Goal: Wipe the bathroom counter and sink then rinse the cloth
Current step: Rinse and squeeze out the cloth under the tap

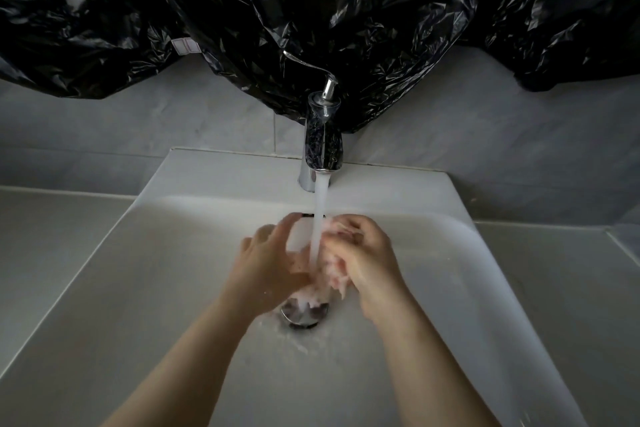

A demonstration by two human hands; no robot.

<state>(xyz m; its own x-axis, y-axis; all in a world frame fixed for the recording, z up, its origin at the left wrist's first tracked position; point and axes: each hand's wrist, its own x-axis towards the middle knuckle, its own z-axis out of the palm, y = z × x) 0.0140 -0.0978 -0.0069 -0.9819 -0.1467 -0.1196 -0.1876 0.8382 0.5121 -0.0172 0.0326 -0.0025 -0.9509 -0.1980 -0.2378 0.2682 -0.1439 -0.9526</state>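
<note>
A bunched pale pink cloth (333, 274) hangs under the running water stream (318, 218) in the middle of the white sink (138, 288). My right hand (367, 260) grips the cloth from the right with curled fingers. My left hand (270, 267) holds the cloth's left side, its fingers spread and partly blurred. Below the cloth sits the chrome drain (304, 313), with water splashing around it. The chrome faucet (320, 142) stands at the back of the basin with its lever raised.
Black plastic sheeting (311, 10) covers the wall above the faucet. The pale counter (52, 236) flanks the sink on the left and right (571, 288). Grey tiles (173, 121) line the wall behind.
</note>
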